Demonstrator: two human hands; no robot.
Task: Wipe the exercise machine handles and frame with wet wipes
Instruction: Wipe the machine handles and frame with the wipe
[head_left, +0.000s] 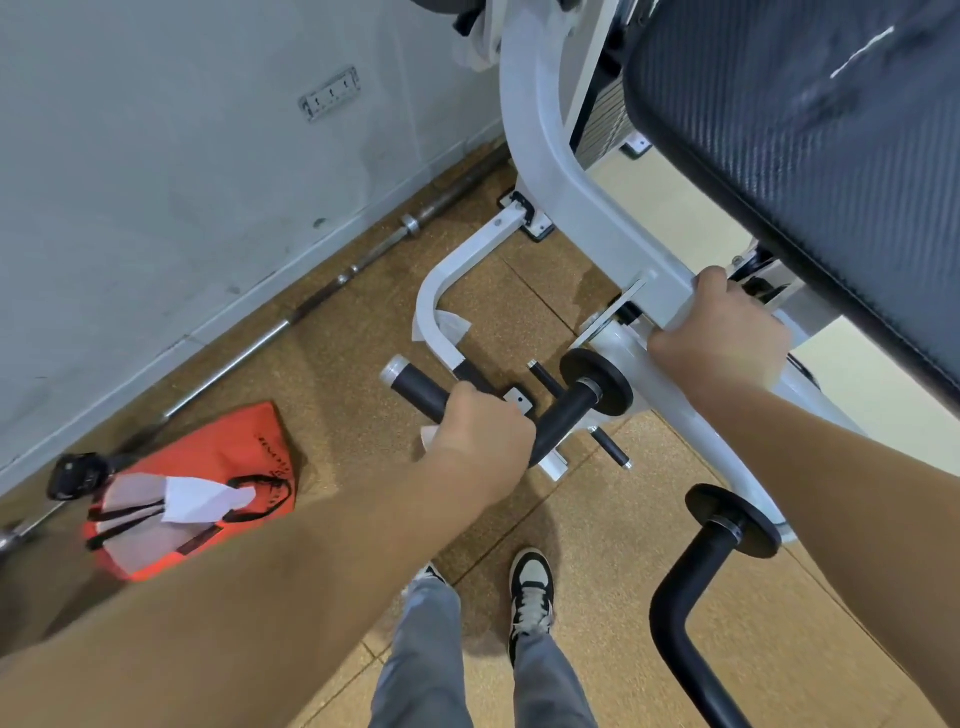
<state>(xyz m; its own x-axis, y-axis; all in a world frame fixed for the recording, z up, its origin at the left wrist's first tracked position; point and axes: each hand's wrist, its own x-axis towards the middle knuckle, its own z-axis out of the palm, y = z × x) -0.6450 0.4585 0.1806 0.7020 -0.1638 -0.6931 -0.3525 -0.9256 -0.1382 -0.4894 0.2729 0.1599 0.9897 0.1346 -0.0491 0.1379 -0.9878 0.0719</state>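
Our left hand (480, 431) gripped the black handle (418, 389), a wet wipe (429, 435) (barely showing) beneath; our right hand (722, 338) clasped the white frame (550, 156) — the handle might swing, or the wipe slip out.

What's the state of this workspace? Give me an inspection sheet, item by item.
Surface: brown floor with tile seams.
Job's things: black handle, wipe edge showing under the left hand; second wipe draped on the white frame's lower bar.
Clutter: orange bag with white sheets on it; barbell along the wall.
Hands: left hand grips the black handle; right hand grips the white frame.
Cables: nothing seen.
Surroundings: grey wall with socket strip; black pad at upper right.
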